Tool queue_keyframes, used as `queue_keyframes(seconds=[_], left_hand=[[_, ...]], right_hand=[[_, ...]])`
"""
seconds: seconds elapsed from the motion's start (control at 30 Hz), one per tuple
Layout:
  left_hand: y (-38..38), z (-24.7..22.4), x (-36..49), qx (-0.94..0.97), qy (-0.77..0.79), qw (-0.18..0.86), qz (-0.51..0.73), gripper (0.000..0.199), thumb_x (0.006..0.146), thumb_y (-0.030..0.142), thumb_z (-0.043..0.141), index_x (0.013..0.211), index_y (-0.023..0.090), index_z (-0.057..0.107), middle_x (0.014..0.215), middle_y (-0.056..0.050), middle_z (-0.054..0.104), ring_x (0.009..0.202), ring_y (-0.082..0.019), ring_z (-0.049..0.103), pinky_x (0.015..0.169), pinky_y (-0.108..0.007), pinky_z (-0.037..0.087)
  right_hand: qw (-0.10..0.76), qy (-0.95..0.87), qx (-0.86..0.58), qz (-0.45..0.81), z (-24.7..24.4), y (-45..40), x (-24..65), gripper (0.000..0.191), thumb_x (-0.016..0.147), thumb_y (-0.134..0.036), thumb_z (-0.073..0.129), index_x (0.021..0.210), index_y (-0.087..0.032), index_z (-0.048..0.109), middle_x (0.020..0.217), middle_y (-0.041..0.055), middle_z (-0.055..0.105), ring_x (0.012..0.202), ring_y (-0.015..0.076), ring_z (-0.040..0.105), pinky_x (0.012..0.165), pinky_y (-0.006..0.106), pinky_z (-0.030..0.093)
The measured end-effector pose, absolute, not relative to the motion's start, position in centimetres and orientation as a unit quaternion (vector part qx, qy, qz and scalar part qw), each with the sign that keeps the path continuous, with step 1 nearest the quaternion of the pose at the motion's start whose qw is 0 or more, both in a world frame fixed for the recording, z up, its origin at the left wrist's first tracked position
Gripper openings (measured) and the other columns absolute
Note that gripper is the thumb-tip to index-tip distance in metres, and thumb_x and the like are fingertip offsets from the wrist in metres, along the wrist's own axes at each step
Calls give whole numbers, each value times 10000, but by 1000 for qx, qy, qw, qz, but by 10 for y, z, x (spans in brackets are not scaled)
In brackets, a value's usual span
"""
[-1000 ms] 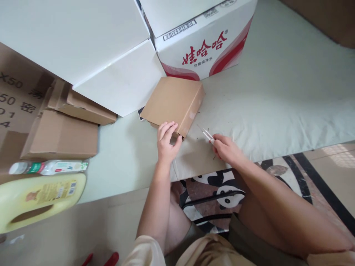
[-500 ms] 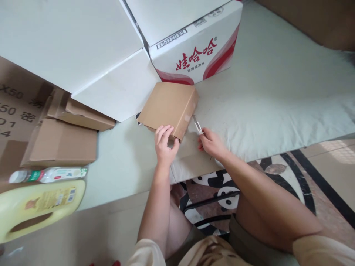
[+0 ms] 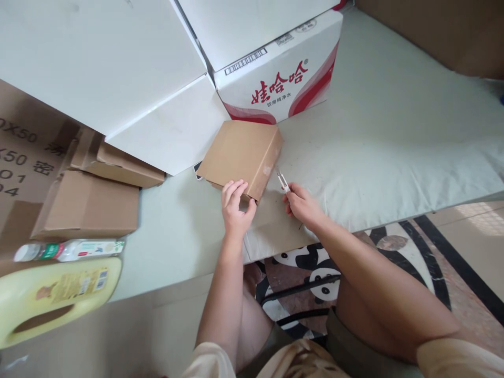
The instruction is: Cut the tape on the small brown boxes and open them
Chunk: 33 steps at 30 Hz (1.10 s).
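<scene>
A small brown cardboard box [image 3: 240, 152] lies on the pale green cloth, its right side facing my right hand. My left hand [image 3: 237, 207] grips the near edge of this box, fingers on its top and thumb at the near corner. In my right hand [image 3: 301, 203] is a white utility knife [image 3: 283, 182], its tip close to the right side of the box; whether blade and box touch is too small to tell. A dark flat object [image 3: 198, 170] shows partly from under the left side of the box.
Large white boxes [image 3: 157, 121] and a red-and-white carton [image 3: 279, 79] stand behind. More brown boxes [image 3: 92, 202], a plastic bottle [image 3: 71, 250] and a yellow jug [image 3: 59, 291] are at the left. The cloth [image 3: 394, 152] reaches right to the near table edge.
The view has shifted slightly, so everything sits a little lower. My left hand keeps its grip on the box, and the knife in my right hand stays by its right side.
</scene>
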<state>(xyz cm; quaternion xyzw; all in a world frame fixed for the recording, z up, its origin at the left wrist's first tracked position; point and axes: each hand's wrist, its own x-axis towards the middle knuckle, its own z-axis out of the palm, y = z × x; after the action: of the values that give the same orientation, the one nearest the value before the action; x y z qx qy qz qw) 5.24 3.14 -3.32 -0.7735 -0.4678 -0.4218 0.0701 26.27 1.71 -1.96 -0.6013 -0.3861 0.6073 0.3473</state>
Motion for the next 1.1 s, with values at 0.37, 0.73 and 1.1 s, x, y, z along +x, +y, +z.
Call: queue_keyframes(seconds=[0.37,0.73,1.1], left_hand=[[32,-34,54,-766,-486,85,-413,362,881,256,592,1235,211,655,1215,-127,722,1247,-290,644,1145,-567,495],[31,-32,48,-785,-456,67,-413,381,923,327,513,1259,210,652,1230,-131,720,1243,-288,646,1146,-571,485],[26,-27,43,-796,-452,37,-401,390,895,256,546,1272,218,640,1278,-120,722,1285,-289,633,1150,-566,479]], right_hand=[[299,-447,-588,604,-16,16,272,112,868,-198,459,886,-255,553,605,-46,554,474,135,489,464,252,336],[236,-582,-628,459,-8,7,287,206,867,-205,455,838,-235,657,677,24,591,628,184,505,603,294,337],[149,-634,-713,261,-3,-1,325,322,853,-291,517,1040,-231,773,690,67,647,632,222,515,592,318,308]])
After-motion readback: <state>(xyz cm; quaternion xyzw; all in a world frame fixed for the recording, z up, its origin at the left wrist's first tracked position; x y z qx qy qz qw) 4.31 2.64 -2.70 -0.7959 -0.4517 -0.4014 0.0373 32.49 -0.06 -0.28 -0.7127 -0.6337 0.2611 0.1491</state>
